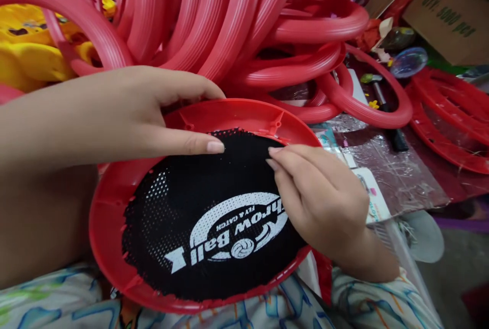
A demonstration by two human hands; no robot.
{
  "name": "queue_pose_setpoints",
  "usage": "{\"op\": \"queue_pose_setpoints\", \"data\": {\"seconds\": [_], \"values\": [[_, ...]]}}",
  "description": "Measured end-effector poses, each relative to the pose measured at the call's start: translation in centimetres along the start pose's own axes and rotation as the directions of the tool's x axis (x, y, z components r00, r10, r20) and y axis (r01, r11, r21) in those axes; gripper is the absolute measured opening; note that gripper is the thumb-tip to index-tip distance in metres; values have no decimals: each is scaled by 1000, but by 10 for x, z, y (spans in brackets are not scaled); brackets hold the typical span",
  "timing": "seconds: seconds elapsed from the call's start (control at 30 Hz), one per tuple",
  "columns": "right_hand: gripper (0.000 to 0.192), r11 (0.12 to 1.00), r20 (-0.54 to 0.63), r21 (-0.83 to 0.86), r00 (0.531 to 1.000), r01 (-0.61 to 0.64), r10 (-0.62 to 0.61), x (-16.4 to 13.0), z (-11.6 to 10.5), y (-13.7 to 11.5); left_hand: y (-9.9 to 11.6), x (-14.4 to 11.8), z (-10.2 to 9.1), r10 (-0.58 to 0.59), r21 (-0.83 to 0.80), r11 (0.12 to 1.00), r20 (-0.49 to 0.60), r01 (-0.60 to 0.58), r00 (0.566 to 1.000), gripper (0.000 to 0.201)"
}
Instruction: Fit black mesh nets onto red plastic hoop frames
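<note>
A round red plastic frame rests tilted over my lap, with black mesh stretched across its inside. White lettering, "Throw Ball", and a ball picture are printed on the mesh, upside down to me. My left hand grips the far rim; its thumb lies over the mesh while its other fingers reach behind the rim, partly hidden. At the right side of the mesh, my right hand pinches with thumb and fingertips at the mesh edge by the inner rim. Small red pegs show along that edge.
Many red ribbed rings are heaped just beyond the frame. Yellow pieces lie at left. A hammer, plastic-wrapped sheet and more red frames are at right, below a cardboard box.
</note>
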State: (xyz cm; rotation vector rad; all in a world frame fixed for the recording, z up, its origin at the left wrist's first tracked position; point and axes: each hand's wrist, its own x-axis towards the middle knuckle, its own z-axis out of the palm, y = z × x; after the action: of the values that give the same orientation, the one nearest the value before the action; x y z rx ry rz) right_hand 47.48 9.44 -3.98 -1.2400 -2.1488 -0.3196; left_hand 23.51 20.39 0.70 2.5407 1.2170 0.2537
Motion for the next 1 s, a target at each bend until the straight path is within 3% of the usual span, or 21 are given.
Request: {"op": "queue_pose_setpoints", "data": {"seconds": [0.17,0.37,0.47,0.53,0.67,0.77,0.87,0.93,1.0], "values": [[13,989,-54,-137,997,-59,52,3,6,9,12,4,9,-15,-18,1000,-51,14,999,42],[20,983,79,-173,994,-62,77,1,13,3,14,-2,10,30,-15,999,-67,-31,997,52],[18,992,81,-99,993,-73,81,3,17,3,17,-2,7,53,37,998,5,-53,999,61],[14,996,32,-18,995,-90,90,4,19,4,18,-1,6,58,39,997,46,-60,997,56],[6,964,-22,204,984,-170,178,8,17,8,17,2,9,49,36,998,48,-51,998,41],[5,911,5,348,972,-221,234,12,15,11,20,4,13,96,-35,995,20,-95,995,49],[6,894,-3,371,963,-250,270,15,13,14,26,8,16,171,-152,973,-43,-175,984,37],[7,899,-12,355,961,-255,278,17,13,15,30,10,18,192,-170,965,-63,-200,979,22],[8,911,-32,333,962,-245,271,17,14,16,31,12,21,194,-160,966,-70,-203,978,19]]}}
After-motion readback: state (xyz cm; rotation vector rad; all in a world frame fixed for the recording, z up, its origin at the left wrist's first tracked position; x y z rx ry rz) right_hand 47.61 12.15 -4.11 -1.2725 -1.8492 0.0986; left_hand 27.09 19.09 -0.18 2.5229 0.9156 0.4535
